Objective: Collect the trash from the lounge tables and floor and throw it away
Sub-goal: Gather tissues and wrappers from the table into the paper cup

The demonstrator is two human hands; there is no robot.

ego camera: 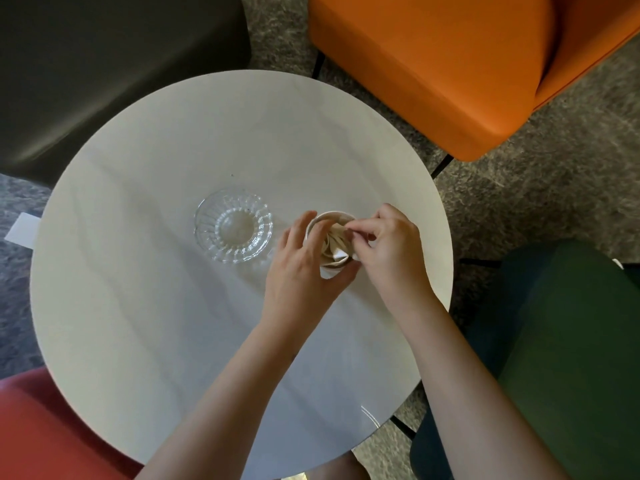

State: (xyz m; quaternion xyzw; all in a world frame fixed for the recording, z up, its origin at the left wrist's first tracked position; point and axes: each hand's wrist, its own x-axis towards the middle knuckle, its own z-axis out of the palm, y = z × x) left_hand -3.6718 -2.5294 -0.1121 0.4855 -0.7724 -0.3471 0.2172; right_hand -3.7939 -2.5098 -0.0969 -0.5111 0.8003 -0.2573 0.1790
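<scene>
Paper cup (pixel 331 214) right of centre frame, upright, gripped round its side by left hand (pixel 301 268)
Crumpled napkin (pixel 334 242) pinched by right hand (pixel 391 244), directly over the cup's mouth, half inside

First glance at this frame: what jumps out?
Both hands at the middle of the round white table: the left hand grips a small white paper cup while the right hand pinches a crumpled white napkin stuffed in it. Just left of the cup sits a ribbed clear glass dish; a bright orange upholstered chair fills the top right.
</scene>
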